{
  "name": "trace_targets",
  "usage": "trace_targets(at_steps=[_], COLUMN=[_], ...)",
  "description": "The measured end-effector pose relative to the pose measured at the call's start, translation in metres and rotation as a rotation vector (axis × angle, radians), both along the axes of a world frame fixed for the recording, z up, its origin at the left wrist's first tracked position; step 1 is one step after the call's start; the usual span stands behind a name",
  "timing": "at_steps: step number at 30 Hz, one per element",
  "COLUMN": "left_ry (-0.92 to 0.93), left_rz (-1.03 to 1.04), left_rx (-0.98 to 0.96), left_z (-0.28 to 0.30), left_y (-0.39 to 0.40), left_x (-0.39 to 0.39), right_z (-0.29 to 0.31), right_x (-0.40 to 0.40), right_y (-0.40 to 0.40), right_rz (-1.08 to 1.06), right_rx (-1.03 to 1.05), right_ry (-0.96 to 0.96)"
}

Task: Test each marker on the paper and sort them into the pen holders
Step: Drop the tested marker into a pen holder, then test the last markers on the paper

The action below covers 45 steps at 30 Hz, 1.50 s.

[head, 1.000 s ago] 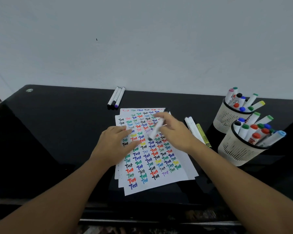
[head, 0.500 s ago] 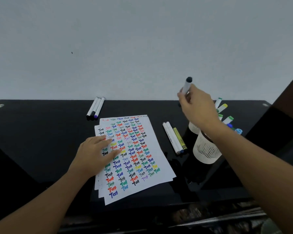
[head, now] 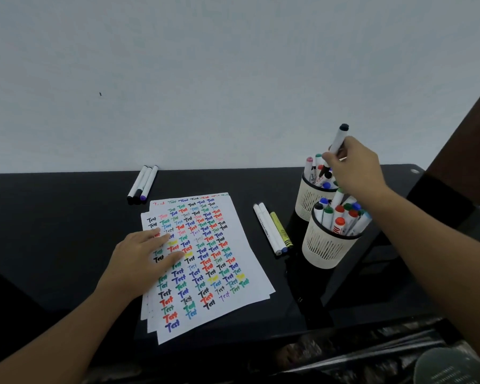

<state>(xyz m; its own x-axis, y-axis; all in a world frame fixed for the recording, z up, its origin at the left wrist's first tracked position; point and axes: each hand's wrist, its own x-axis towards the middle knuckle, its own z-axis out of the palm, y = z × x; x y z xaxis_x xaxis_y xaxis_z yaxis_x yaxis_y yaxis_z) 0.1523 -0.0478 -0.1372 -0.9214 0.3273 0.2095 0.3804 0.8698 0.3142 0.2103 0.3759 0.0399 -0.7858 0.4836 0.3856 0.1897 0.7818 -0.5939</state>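
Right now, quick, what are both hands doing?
Left hand: open, flat on the paper.
Right hand: holding a marker above the far cup.

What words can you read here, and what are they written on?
"Test": handwritten again and again in many colours on the top sheet of paper.
Print on the white markers lying beside the paper: too small to read.
Print on the markers in the far pen holder: too blurred to read.
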Motion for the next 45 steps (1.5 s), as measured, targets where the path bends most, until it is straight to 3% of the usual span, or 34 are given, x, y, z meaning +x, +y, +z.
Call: trace_targets(at_steps=[8,18,24,32,39,45], left_ry=[0.005,-0.02,-0.026,-0.019,-0.07,-0.117], left_rz=[0.001,0.01,0.012,0.041,0.112,0.131], left_rx=[0.004,0.009,0.021,0.058,0.038,0.049], left_z=[0.001,0.002,0.004,0.003,0.009,0.015], left_y=[0.0,0.0,0.001,-0.001,0.001,0.003], left_x=[0.001,0.002,0.003,0.004,0.006,0.009], right_z=[0.002,-0.006,-0.004,0.003,-0.002,-0.043], right_x=[0.0,-0.006,-0.008,-0.015,-0.034,-0.065], right_y=[-0.004,0.003,0.001,-0.014,-0.067,-0.14], right_rz=[0.079,0.114,0.125,0.152,0.293,0.559], right_rx=[-0.044,0.101,0.29,0.354,0.407,0.409], right_ry=[0.097,-0.064,-0.315,-0.223,-0.175,-0.284])
